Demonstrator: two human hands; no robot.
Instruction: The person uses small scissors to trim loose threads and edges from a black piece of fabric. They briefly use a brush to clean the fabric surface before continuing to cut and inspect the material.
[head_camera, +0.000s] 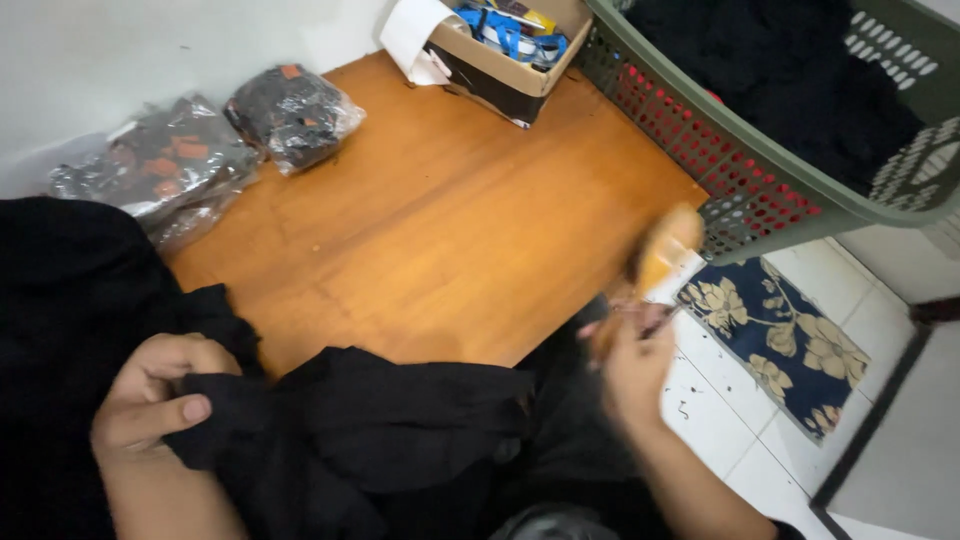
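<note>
My left hand (150, 400) grips a bunch of black cloth (390, 420) at the near edge of the wooden table (440, 220). The cloth spreads across my lap and piles up at the left. Off the table's right corner, my right hand (635, 365) is blurred by motion and closed on a small tool with an orange, wood-coloured handle (665, 250). The tool's working end is too blurred to make out.
Two clear plastic bags of dark items (160, 165) (293, 113) lie at the table's far left. A cardboard box (505, 60) of small things stands at the back. A green basket (760, 170) holds black cloth at the right. A floral mat (780, 335) lies on the tiled floor.
</note>
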